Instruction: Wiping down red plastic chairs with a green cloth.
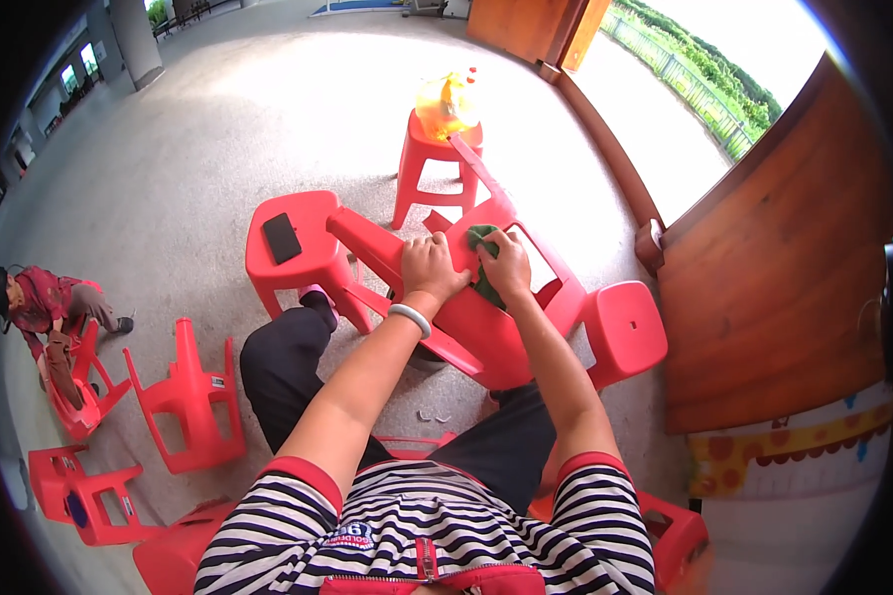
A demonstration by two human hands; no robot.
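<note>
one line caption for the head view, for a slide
Left hand steadies a tipped red plastic stool while the right hand presses a green cloth against it.

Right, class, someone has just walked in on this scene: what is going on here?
A seated person has a red plastic stool tipped on its side across their lap. The left hand steadies it while the right hand presses a green cloth against its surface. A black phone lies on another red stool nearby. More stools lie overturned on the concrete floor, where a second person crouches over one.
</note>
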